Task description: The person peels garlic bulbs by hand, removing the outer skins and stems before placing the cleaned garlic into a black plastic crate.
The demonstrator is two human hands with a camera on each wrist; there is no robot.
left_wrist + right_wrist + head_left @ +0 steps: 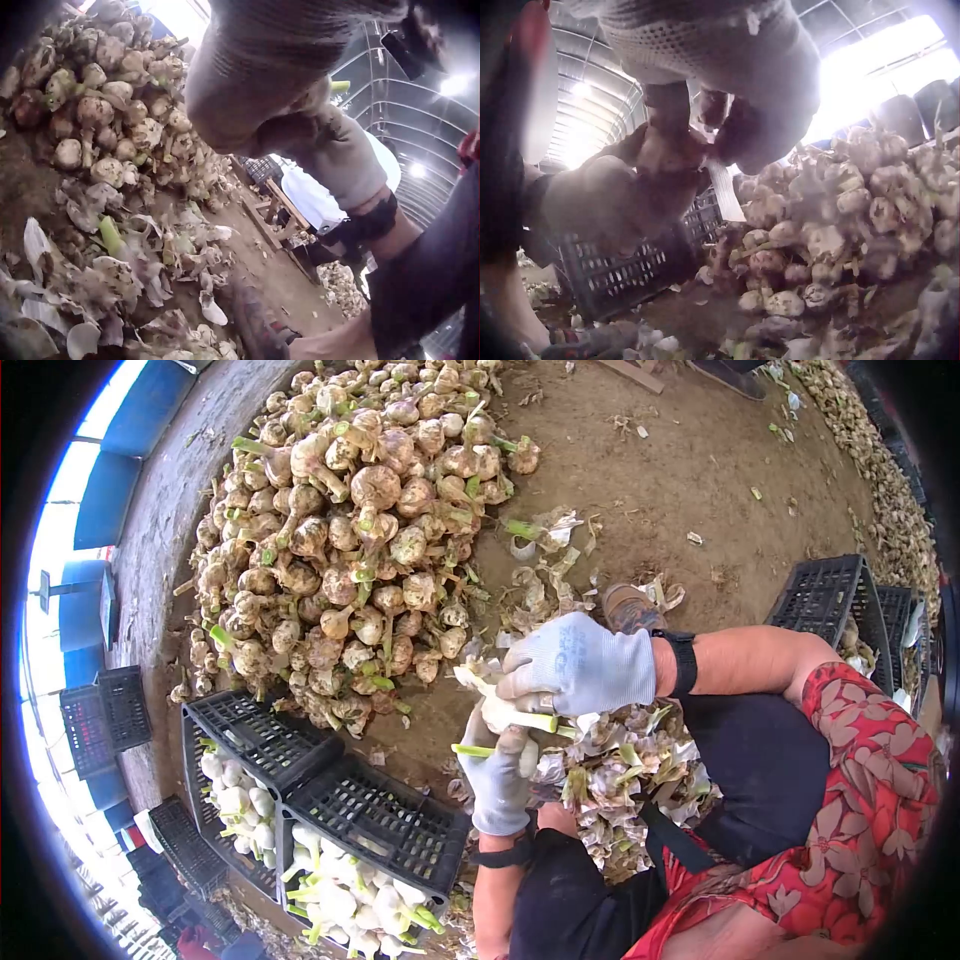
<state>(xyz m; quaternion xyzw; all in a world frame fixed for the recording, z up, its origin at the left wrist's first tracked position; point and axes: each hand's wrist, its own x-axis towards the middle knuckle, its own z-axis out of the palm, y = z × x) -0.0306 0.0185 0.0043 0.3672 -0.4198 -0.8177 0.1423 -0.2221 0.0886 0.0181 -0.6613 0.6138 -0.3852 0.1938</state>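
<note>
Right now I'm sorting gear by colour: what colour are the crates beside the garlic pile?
Black, with slotted sides; the crates show best in the head view.

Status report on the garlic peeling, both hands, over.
Left hand and right hand, both gloved, grip one garlic bulb. Peeled skins heaped below. Nothing blocks the hands.

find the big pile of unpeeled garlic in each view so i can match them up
Head: the pile of unpeeled garlic fills the upper left, above the black crates.
Left wrist: the pile sits upper left, behind the gloved left hand.
Right wrist: the pile lies at right, beside a black crate.
Shared landmark: the loose peeled skins on the dirt floor, also at the lower left in the left wrist view.
</note>
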